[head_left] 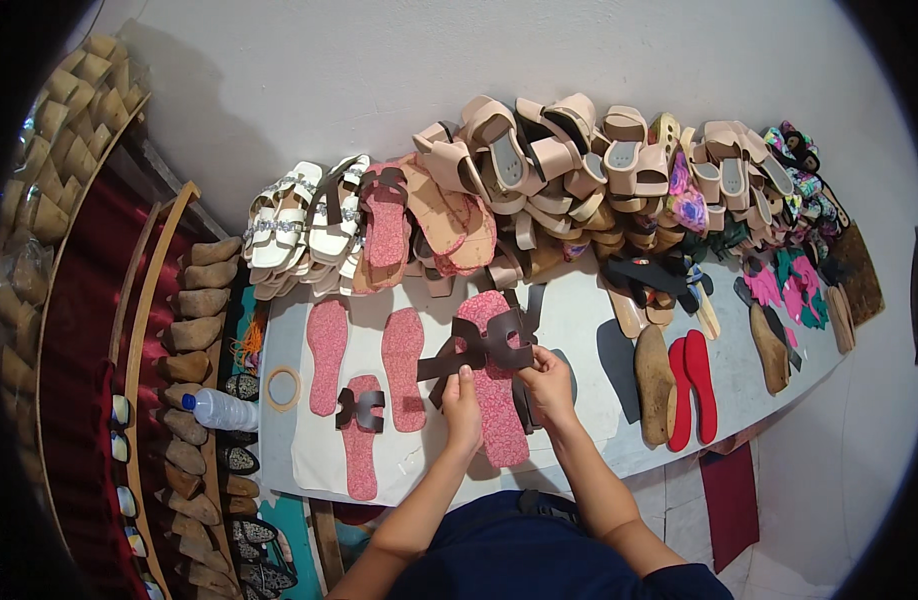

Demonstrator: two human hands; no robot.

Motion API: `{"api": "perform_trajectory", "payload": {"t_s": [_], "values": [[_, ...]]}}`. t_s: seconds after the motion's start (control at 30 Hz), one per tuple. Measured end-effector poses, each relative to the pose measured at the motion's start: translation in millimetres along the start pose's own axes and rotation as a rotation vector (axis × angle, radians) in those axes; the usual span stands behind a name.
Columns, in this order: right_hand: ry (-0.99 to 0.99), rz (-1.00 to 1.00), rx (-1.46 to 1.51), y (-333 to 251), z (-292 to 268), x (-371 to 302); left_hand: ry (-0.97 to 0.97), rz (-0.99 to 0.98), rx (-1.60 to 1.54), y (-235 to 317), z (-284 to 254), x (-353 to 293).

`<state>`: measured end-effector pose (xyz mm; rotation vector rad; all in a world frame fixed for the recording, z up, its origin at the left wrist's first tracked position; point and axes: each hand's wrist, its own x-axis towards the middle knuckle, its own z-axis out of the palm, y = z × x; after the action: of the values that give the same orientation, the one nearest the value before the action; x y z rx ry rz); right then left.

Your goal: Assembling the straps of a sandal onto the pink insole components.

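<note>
Between my two hands I hold a dark brown H-shaped sandal strap (505, 345) over a pink patterned insole (503, 435). My left hand (463, 408) pinches the strap's near left side, thumb on top. My right hand (547, 388) is closed on its right side. Whether the insole rests on the table or is lifted, I cannot tell. More dark strap pieces lie partly hidden behind and under it. To the left are two bare pink insoles (327, 355) and another pink insole (361, 470) with a brown strap (361, 409) across it.
Finished sandals (499, 150) pile along the wall at the back. On the right lie red insoles (700, 385) and a wooden shoe last (655, 390). A tape roll (283, 388) sits at the table's left edge, near a water bottle (222, 410) and racks of wooden lasts (194, 333).
</note>
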<state>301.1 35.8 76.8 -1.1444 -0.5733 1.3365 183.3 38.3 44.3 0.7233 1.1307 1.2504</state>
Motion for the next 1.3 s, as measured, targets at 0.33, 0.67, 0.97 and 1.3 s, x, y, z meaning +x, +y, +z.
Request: {"api": "perform_trajectory", "payload": {"t_s": [0.33, 0.67, 0.97, 1.3], "values": [[-0.057, -0.027, 0.186, 12.9, -1.8, 2.3, -0.001, 0.079, -0.039, 9.3, 7.1, -1.1], [0.011, -0.085, 0.184, 13.2, -13.8, -1.7, -0.074, -0.16, -0.26, 24.4, 4.5, -5.9], [0.022, -0.057, 0.25, 4.4, -5.7, -9.0, -0.058, 0.578, 0.718, 17.6, -16.2, -3.1], [-0.038, -0.093, 0.239, 15.5, -8.3, -8.5, -0.069, 0.725, 0.91, 20.2, -18.1, -1.3]]}}
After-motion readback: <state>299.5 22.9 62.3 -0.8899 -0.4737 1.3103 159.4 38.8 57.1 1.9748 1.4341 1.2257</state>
